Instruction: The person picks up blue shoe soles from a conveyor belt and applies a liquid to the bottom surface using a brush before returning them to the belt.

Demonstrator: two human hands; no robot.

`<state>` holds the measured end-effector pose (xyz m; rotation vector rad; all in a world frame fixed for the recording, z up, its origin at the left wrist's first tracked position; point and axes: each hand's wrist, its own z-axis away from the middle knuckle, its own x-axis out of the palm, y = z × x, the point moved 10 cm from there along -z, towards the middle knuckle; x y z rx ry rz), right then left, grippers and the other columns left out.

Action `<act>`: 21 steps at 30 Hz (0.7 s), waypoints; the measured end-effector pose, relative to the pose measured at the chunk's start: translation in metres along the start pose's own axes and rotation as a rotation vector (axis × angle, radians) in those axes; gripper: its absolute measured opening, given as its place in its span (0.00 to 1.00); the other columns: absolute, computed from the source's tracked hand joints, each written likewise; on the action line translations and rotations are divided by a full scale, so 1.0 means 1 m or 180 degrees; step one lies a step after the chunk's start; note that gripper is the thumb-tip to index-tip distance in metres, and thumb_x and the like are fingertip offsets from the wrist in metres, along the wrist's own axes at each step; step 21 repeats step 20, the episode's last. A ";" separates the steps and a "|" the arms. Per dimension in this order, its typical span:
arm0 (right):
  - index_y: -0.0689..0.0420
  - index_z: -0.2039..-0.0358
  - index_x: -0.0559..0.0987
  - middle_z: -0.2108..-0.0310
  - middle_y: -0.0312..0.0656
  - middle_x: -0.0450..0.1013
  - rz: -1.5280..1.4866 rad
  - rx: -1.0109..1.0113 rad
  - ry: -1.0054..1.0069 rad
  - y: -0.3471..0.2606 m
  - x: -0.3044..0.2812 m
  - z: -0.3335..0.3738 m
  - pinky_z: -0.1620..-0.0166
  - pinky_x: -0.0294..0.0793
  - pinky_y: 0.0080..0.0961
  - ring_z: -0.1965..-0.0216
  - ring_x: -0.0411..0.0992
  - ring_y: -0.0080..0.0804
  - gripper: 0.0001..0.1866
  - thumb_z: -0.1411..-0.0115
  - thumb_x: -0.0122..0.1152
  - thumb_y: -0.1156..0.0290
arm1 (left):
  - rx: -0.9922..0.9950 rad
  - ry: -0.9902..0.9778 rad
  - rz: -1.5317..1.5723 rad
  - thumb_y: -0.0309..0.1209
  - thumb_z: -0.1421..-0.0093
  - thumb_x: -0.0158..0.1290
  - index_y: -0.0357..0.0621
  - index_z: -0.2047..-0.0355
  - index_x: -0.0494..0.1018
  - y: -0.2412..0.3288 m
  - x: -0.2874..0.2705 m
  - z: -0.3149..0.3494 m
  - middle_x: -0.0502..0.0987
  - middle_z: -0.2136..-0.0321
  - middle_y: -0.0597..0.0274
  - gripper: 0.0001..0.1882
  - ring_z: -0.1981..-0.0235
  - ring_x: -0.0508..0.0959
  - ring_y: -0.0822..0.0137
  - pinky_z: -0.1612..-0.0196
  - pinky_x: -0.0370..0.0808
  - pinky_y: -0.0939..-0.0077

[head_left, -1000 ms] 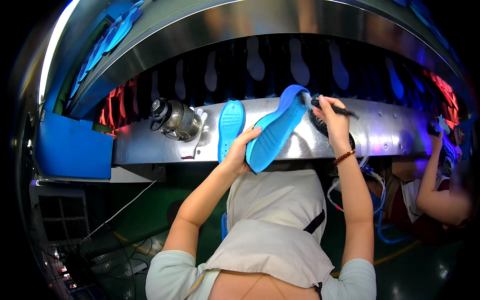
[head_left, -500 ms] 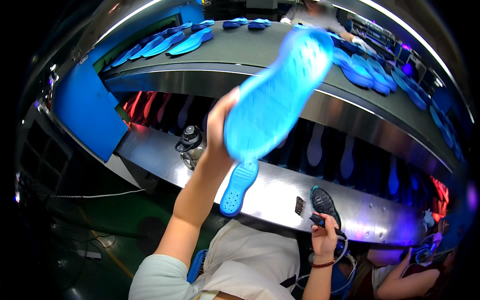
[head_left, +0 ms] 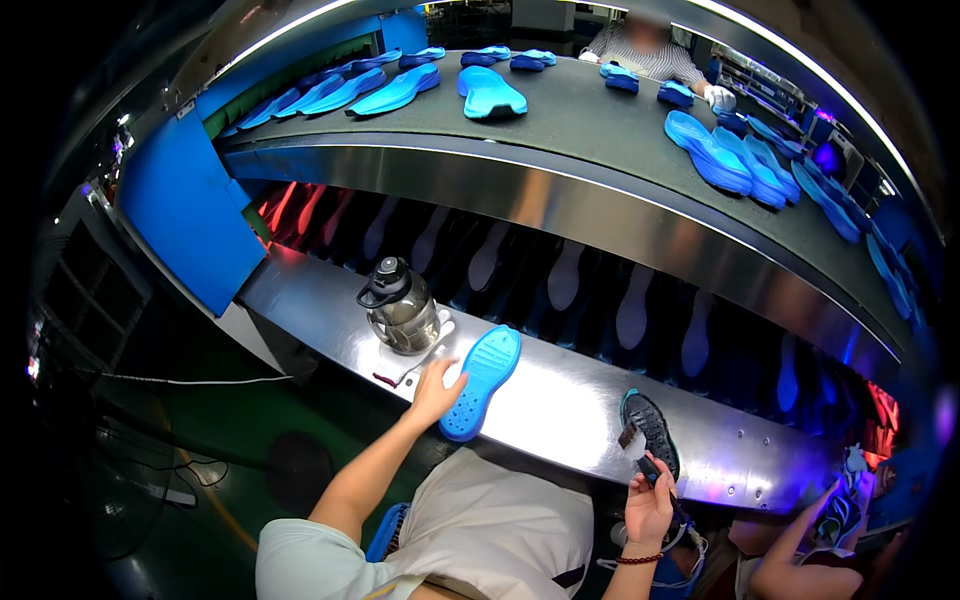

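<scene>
On the metal ledge lies a blue shoe sole point(head_left: 481, 384) with a row of ridges and small holes. My left hand point(head_left: 434, 393) is at its left edge, thumb and fingers apart. My right hand point(head_left: 648, 508) grips a brush point(head_left: 640, 455) by its dark handle, to which a thin hose seems to run. Its bristles are above or against a black shoe sole point(head_left: 655, 425) with a teal rim; I cannot tell whether they touch. Another blue sole point(head_left: 492, 92) rests alone on the conveyor belt ahead.
A clear jug with a black lid point(head_left: 402, 310) stands on the ledge point(head_left: 560, 400). More blue soles point(head_left: 715, 155) line the dark belt point(head_left: 570, 110). Below it, soles sit in a dark slot with red light at its ends. One person point(head_left: 645, 50) is across the belt, another point(head_left: 805, 570) to my right.
My left hand has let go of the raised blue sole, which is now on the belt, and has come down to the sole on the ledge. The brush has shifted toward the black sole.
</scene>
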<state>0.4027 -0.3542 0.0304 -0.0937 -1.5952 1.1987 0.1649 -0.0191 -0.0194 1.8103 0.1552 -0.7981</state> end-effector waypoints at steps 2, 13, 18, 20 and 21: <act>0.64 0.55 0.67 0.54 0.49 0.66 -0.0103 -0.0046 0.0126 0.000 -0.006 0.001 0.61 0.68 0.21 0.65 0.67 0.29 0.14 0.44 0.49 0.77 | -0.1238 -0.0148 -0.0339 0.42 0.54 0.55 0.35 0.59 0.67 -0.075 0.014 0.048 0.69 0.62 0.43 0.27 0.54 0.67 0.52 0.50 0.62 0.65; 0.63 0.59 0.71 0.58 0.47 0.70 0.0039 -0.0192 0.0220 -0.008 0.017 -0.029 0.56 0.68 0.23 0.59 0.69 0.30 0.12 0.46 0.51 0.79 | -0.2243 -0.1643 0.4175 0.24 0.50 0.50 0.35 0.50 0.57 0.001 0.020 0.073 0.67 0.55 0.50 0.26 0.54 0.69 0.56 0.48 0.65 0.56; 0.65 0.60 0.72 0.60 0.47 0.71 0.0074 -0.0079 0.0285 -0.007 0.008 -0.027 0.53 0.67 0.25 0.58 0.69 0.32 0.12 0.46 0.51 0.78 | -0.0715 -0.2992 0.5713 0.69 0.61 0.47 0.41 0.41 0.44 0.087 0.010 0.078 0.58 0.47 0.40 0.57 0.48 0.62 0.44 0.47 0.58 0.45; 0.65 0.60 0.72 0.60 0.47 0.71 0.0082 -0.0039 0.0200 -0.006 0.013 -0.027 0.52 0.67 0.26 0.58 0.69 0.32 0.12 0.46 0.51 0.77 | -0.0728 -0.3196 0.5817 0.69 0.57 0.43 0.41 0.40 0.42 0.098 0.019 0.080 0.55 0.46 0.37 0.55 0.48 0.62 0.41 0.46 0.56 0.43; 0.65 0.60 0.72 0.60 0.47 0.71 0.0082 -0.0039 0.0200 -0.006 0.013 -0.027 0.52 0.67 0.26 0.58 0.69 0.32 0.12 0.46 0.51 0.77 | -0.0728 -0.3196 0.5817 0.69 0.57 0.43 0.41 0.40 0.42 0.098 0.019 0.080 0.55 0.46 0.37 0.55 0.48 0.62 0.41 0.46 0.56 0.43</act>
